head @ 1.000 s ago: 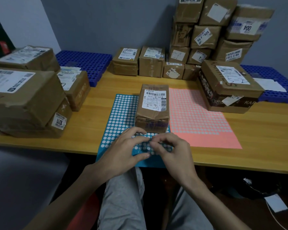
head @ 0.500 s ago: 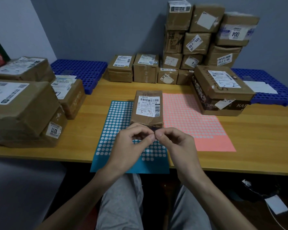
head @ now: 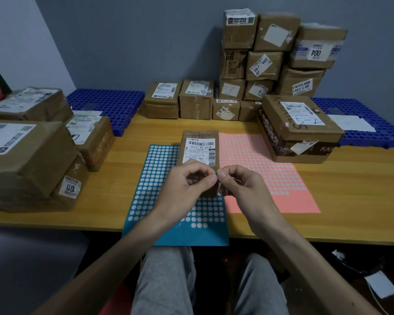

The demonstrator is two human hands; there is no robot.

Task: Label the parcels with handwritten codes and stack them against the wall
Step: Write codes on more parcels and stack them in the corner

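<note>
Dead centre of the frame sits the small parcel (head: 200, 136), a narrow box wrapped in creased brown paper. It lies flat on the wooden table (head: 350, 189), across the seam where the blue sticker sheet (head: 152, 178) meets the pink sticker sheet (head: 271, 173). A white shipping label (head: 199, 150) covers most of its top: barcode along the upper edge, a second barcode down the right side, fine print between. The label's lower edge is hidden behind knuckles.

Just below it, both hands come together over the parcel's near end. The left hand (head: 187, 185) is curled, thumb and forefinger pinching a tiny teal dot sticker (head: 215, 173). The right hand (head: 241, 185) meets it fingertip to fingertip, nipping the same speck.

In the upper right, a stack of parcels (head: 271, 64) stands against the grey wall, with a larger flat box (head: 300, 123) in front of it. More brown parcels (head: 27, 160) fill the left edge.
</note>
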